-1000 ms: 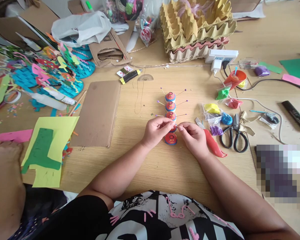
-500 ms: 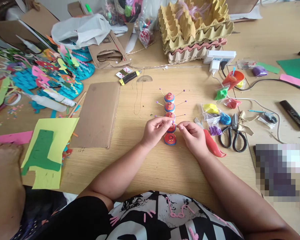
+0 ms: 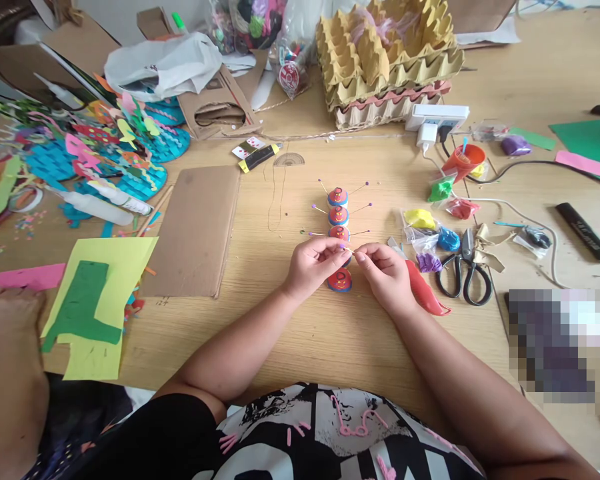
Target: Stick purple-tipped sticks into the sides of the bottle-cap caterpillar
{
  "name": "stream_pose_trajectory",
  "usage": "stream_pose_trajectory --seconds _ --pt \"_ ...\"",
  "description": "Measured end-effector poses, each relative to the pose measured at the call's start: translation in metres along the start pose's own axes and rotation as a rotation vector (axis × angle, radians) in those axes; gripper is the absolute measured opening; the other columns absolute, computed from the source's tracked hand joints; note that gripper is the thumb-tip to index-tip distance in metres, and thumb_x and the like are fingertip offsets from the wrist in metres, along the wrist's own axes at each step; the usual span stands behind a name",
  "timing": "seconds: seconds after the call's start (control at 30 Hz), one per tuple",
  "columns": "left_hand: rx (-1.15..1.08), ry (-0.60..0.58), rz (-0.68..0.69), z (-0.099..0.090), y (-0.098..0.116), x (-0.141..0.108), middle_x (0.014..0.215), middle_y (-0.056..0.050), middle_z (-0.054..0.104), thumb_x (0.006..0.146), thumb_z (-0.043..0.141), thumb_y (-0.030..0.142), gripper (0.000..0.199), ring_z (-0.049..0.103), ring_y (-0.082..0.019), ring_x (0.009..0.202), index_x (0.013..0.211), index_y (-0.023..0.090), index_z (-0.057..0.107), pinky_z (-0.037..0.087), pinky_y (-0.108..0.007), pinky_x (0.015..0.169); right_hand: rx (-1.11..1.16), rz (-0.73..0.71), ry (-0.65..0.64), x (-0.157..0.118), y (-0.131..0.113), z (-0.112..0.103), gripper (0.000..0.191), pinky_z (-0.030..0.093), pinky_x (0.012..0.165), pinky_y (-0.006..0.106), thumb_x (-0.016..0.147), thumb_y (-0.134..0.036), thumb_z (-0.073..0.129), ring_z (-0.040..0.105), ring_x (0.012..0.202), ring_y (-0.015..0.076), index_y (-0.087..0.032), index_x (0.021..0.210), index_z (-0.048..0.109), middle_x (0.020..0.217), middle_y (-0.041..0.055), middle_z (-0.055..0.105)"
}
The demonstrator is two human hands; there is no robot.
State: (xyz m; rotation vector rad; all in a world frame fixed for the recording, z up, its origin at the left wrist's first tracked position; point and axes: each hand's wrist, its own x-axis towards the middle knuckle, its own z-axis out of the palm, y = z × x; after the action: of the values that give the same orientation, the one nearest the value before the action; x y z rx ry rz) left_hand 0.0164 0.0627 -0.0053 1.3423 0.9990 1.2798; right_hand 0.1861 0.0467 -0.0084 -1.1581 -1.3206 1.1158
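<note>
Purple-tipped stick (image 3: 349,249) right between them, folks: left hand (image 3: 313,263) pinched shut at its knob, right hand (image 3: 387,270) pinching its three-o'clock end, both equally near, its axis roughly nine-to-three, crossing red-and-blue figures (image 3: 339,233) lined twelve to six.

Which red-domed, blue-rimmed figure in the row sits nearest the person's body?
The red-domed, blue-rimmed figure at the row's near end. No thin purple-tipped sticks show on it, unlike the three farthest figures.
</note>
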Motion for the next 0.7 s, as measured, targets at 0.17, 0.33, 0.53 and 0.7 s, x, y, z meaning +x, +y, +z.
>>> stream_pose_trajectory --seconds 0.17,0.33,0.53,0.7 --pt "-0.027 0.056 -0.006 0.007 0.000 -0.004 0.084 -0.006 0.078 0.082 0.081 0.041 0.024 0.073 -0.015 0.075 0.083 0.017 0.076 0.059 -0.027 0.071 0.038 -0.014 -0.036 -0.001 -0.004 0.002 0.038 0.052 0.065 0.029 0.088 -0.060 0.071 0.060 0.070 0.0157 -0.022 0.086 0.071 0.078 0.0029 0.070" --pt "-0.083 0.189 0.065 0.007 0.002 -0.004 0.081 -0.004 0.076 0.083 0.080 0.045 0.029 0.071 -0.013 0.071 0.083 0.018 0.070 0.058 -0.026 0.070 -0.072 -0.091 -0.019 0.001 -0.004 0.001 0.036 0.053 0.067 0.031 0.093 -0.057 0.065 0.062 0.074 0.0171 -0.022 0.101 0.069 0.086 0.0042 0.069" --pt "-0.123 0.346 0.203 -0.003 0.006 -0.002 0.082 -0.001 0.072 0.088 0.076 0.043 0.027 0.061 -0.008 0.064 0.085 0.020 0.061 0.051 -0.022 0.063 -0.434 -0.293 -0.091 0.005 0.000 0.001 0.030 0.054 0.087 0.041 0.090 -0.039 0.073 0.064 0.098 0.0248 -0.022 0.115 0.069 0.107 0.0103 0.069" --pt "-0.089 0.407 0.178 -0.006 0.012 0.002 0.083 -0.001 0.074 0.089 0.074 0.047 0.033 0.061 -0.008 0.060 0.087 0.021 0.053 0.049 -0.023 0.059 -0.480 -0.283 -0.097 0.009 0.006 0.001 0.034 0.053 0.099 0.047 0.089 -0.032 0.074 0.065 0.113 0.0289 -0.024 0.122 0.070 0.119 0.0117 0.071"
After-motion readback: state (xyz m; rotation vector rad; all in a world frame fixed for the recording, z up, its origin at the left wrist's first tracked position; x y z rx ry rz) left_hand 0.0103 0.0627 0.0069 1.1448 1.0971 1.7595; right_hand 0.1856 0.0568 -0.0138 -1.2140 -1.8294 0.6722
